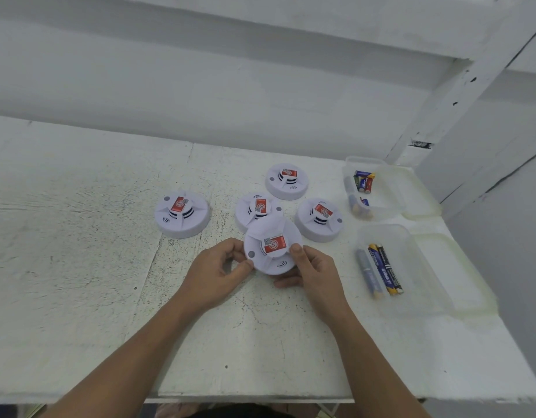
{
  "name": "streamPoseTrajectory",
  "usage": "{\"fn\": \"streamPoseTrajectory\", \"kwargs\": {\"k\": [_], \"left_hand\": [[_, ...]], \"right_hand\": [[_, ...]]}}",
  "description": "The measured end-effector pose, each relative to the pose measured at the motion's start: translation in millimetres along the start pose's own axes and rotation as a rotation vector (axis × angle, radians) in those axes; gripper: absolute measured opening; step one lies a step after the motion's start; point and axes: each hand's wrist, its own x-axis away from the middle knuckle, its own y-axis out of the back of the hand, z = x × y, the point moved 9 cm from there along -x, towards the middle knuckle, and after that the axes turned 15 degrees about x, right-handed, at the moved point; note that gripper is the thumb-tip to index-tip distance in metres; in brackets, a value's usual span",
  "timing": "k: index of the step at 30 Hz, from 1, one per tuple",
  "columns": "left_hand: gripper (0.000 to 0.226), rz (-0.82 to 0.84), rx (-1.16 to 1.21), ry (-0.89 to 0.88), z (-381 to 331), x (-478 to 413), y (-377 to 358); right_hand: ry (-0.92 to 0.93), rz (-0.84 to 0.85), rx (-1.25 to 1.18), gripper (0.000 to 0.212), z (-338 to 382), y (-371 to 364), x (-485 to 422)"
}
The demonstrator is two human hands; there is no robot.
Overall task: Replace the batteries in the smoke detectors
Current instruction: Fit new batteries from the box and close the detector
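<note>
Smoke detector [272, 251] was at centre front of the counter [79, 267], label side up, tipped toward the viewer and apparently lifted off the surface. Left hand [218, 267] grasped its rim at nine o'clock, thumb and fingers [245, 265] curled on the edge. Right hand [313, 267] grasped it at three o'clock, thumb on top beside the red label, other fingers underneath.

Handling, judged: a light, rigid plastic shell, smooth and likely a bit slippery. Best held by the rim on opposite sides. The raised middle with its slots looked the weaker part to squeeze.

Around it, from the held unit:
- second detector [182, 214] at ten o'clock, well apart
- third detector [254, 211] at eleven, just behind and partly hidden
- fourth detector [287, 181] at twelve
- fifth detector [319, 215] at two, near
- near box [407, 236] at three, holding long batteries [381, 267]
- far box [349, 161] at two, holding more batteries

The third and fifth detectors crowded the working space.
</note>
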Motion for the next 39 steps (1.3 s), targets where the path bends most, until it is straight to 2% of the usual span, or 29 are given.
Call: {"fn": "streamPoseTrajectory", "kwargs": {"k": [17,39], "left_hand": [[0.030,0.005,0.012,-0.016,-3.5,0.9,-0.7],[0.020,0.005,0.002,-0.027,-0.8,-0.4,-0.8]], "right_hand": [[0.009,-0.003,-0.008,0.042,0.8,0.6,-0.3],[0.020,0.010,-0.037,0.042,1.5,-0.9,-0.3]]}}
